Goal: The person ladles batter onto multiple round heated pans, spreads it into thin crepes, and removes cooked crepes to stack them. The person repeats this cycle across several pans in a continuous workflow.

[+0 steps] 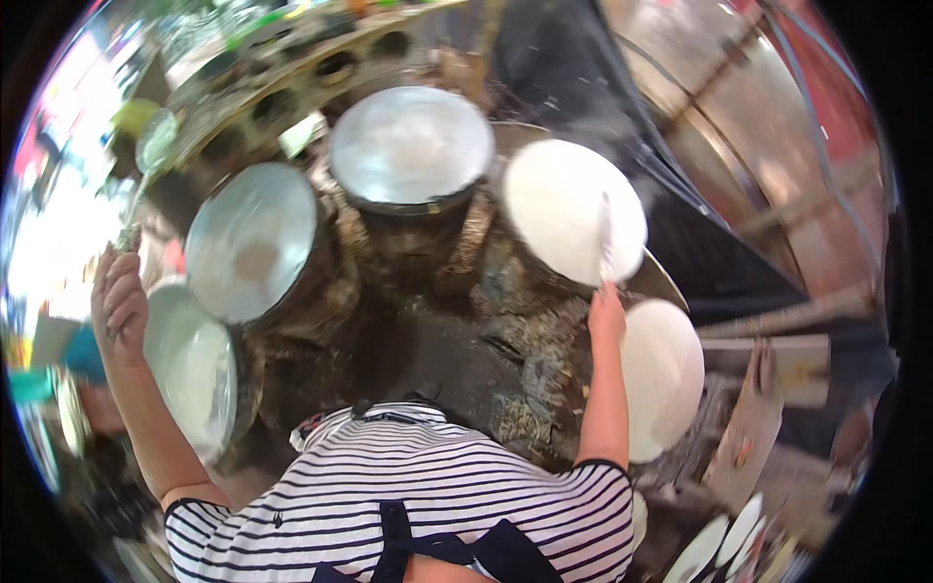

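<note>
My left hand (pixel 121 299) is raised at the left, its fingers wrapped round the handle of a ladle (pixel 155 144) with a round bowl pointing up. My right hand (pixel 606 309) grips a thin, pale spatula-like stick (pixel 606 238), blurred, lying over a white round sheet (pixel 554 199) on the griddle at the upper right. Below that, another white-coated round griddle (pixel 663 374) sits beside my right forearm. Two grey metal griddles (pixel 411 146) stand ahead and to the left. Near my left forearm is a round pan (pixel 190 364) holding something white.
The griddles rest in a curved, dark, sooty clay stove (pixel 544 350). A ledge with round holes (pixel 335 66) runs behind. Black sheeting (pixel 700 253) hangs at the right, near a wooden board (pixel 748 428). Several white discs (pixel 719 544) stand at the lower right.
</note>
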### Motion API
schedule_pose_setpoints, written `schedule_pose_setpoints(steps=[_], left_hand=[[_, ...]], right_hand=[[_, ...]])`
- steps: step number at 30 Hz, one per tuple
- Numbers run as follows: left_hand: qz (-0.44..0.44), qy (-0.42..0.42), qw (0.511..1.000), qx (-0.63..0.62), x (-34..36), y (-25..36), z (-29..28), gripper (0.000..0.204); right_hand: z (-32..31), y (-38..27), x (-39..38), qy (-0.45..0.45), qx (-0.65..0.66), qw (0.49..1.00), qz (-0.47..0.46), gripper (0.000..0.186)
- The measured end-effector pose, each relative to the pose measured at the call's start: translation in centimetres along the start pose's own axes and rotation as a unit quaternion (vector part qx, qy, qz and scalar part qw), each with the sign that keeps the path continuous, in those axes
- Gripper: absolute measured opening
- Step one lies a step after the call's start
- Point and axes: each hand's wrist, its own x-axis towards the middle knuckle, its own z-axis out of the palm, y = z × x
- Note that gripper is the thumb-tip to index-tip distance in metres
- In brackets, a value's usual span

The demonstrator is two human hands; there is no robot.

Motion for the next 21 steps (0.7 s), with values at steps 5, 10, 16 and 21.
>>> schedule_pose_setpoints(steps=[5,10,16,21], left_hand=[[0.138,0.216,0.965,0.053,-13.7,3.3,-9.9,0.029],[0.147,0.409,0.894,0.111,-25.7,2.6,-19.8,0.027],[0.182,0.499,0.846,0.051,-34.7,5.0,-30.6,0.015],[0.132,0.574,0.807,0.046,-36.3,6.2,-39.9,0.019]], right_hand=[[5.8,-9.1,-3.1,0.119,0.174,0.968,-0.137,0.045],[8.0,-30.0,-22.6,-0.412,0.437,0.774,-0.201,0.032],[16.8,-46.5,-38.8,-0.534,0.070,0.701,-0.467,0.032],[27.3,-55.3,-45.7,-0.347,-0.175,0.652,-0.651,0.018]])
